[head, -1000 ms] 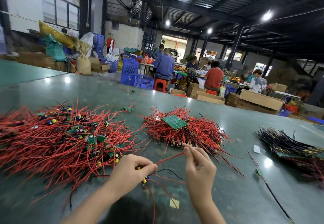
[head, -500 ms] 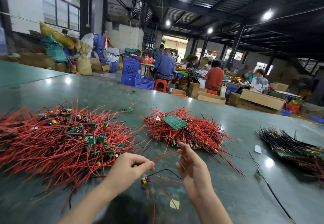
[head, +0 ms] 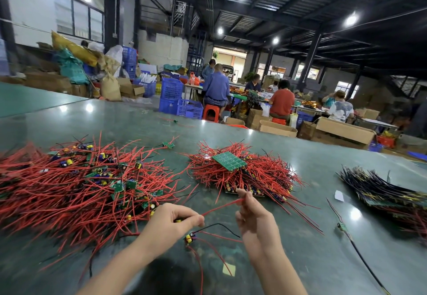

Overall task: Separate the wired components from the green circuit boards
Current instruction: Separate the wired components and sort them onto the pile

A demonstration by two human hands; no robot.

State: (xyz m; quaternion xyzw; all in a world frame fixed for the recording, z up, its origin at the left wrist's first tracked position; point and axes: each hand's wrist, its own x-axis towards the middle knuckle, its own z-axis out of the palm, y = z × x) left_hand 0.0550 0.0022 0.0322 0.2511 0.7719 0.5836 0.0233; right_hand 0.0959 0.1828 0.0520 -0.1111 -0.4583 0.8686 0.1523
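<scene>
Red wire [head: 221, 207] between left hand [head: 172, 222], right hand [head: 255, 219]

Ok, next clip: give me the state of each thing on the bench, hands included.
Left hand: pinches one end of a red wire, small component in its fingers.
Right hand: pinches the other end.
Red wire: stretched taut between both hands.
Large red-wire pile with small green boards: loose, tangled.
Flat green circuit board: lying on the middle red pile.
Black-wire bundle: stacked, untouched, at right.
</scene>
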